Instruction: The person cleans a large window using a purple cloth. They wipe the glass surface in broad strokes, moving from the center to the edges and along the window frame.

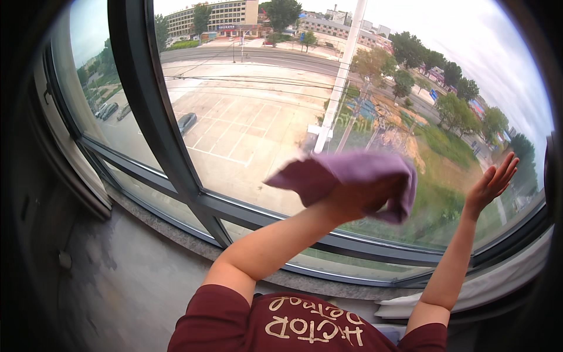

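Note:
A purple cloth (365, 165), blurred by motion, is in my left hand (367, 193), in front of the large window pane (246, 167). The cloth partly hides my fingers, and one corner hangs out to the left. Whether it touches the glass is hard to tell. To the right, my right hand (492, 182) is raised at the pane with its fingers apart and nothing in it; contact with the glass cannot be told.
A dark window frame post (147, 97) and a lower rail (250, 210) cross the view. Below them runs a speckled stone sill (176, 240). Light curtains hang at the left (83, 176) and lower right (497, 273). Outside are a parking lot, a road and trees.

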Demonstrator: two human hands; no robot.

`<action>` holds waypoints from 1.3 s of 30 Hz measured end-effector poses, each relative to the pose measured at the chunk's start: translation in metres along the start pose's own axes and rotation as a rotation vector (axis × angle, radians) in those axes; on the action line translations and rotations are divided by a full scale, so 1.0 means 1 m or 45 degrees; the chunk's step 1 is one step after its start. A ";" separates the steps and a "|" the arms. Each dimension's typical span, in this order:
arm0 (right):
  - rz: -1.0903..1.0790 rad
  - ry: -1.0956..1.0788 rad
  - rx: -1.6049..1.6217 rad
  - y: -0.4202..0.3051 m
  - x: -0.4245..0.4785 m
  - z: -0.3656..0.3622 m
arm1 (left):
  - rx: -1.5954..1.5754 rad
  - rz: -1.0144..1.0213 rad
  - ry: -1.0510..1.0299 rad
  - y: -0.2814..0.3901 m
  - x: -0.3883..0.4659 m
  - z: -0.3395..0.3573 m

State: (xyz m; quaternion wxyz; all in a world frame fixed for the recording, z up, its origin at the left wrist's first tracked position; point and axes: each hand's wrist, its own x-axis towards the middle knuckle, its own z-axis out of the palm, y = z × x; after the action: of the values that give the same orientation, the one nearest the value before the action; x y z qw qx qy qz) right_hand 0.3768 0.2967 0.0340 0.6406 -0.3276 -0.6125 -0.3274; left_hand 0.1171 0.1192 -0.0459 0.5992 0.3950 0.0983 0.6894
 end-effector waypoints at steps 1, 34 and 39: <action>0.001 0.001 -0.008 0.000 0.000 0.001 | 0.749 0.100 -0.147 0.003 -0.004 0.002; -0.050 0.029 -0.009 0.009 0.001 -0.008 | 2.694 1.458 0.628 0.212 0.041 0.020; -0.025 0.065 0.088 -0.007 0.005 -0.002 | 2.578 1.870 1.076 0.371 0.021 0.017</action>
State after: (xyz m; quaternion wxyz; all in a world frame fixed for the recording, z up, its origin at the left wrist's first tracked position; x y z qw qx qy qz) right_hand 0.3724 0.2915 0.0392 0.6637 -0.2909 -0.6101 -0.3205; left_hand -0.1488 0.0348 0.1997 -0.5468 0.3823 0.5096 0.5433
